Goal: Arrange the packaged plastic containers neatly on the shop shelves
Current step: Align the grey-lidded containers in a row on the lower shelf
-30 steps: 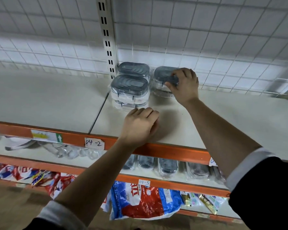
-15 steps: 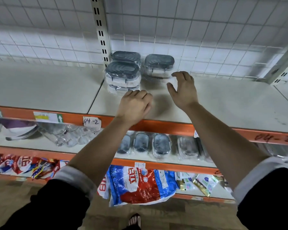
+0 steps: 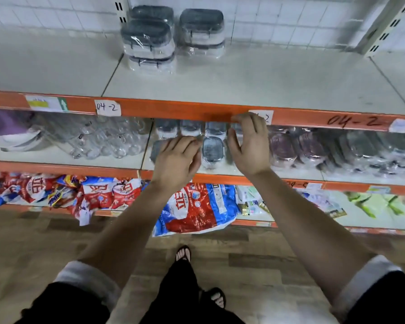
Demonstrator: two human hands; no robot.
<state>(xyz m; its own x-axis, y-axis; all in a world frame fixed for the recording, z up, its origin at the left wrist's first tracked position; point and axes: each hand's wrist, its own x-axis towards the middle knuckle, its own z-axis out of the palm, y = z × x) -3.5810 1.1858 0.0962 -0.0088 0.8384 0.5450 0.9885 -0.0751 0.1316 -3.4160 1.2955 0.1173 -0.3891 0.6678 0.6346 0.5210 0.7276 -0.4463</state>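
Three plastic-wrapped stacks of grey-lidded containers stand at the back of the top shelf [image 3: 255, 85]: a left stack [image 3: 150, 43], one behind it [image 3: 151, 14] and a right stack [image 3: 201, 31]. Several more wrapped containers lie on the middle shelf [image 3: 297, 175], one of them [image 3: 212, 149] between my hands. My left hand [image 3: 177, 160] reaches over a dark-lidded container [image 3: 156, 150] with loosely bent fingers and holds nothing that I can see. My right hand [image 3: 248, 146] hovers with spread, relaxed fingers just under the top shelf's orange edge, over the containers there.
The orange shelf edge [image 3: 197, 111] carries paper labels "04-2". Clear glass jars [image 3: 108, 141] fill the middle shelf's left part, purple-lidded wrapped goods [image 3: 288, 148] the right. Red and blue bags [image 3: 197, 211] lie on the bottom shelf. My sandalled feet stand on the wooden floor.
Both hands left the top shelf and dropped to the middle shelf's containers. My view tilted down, so the lower shelves and floor now show.
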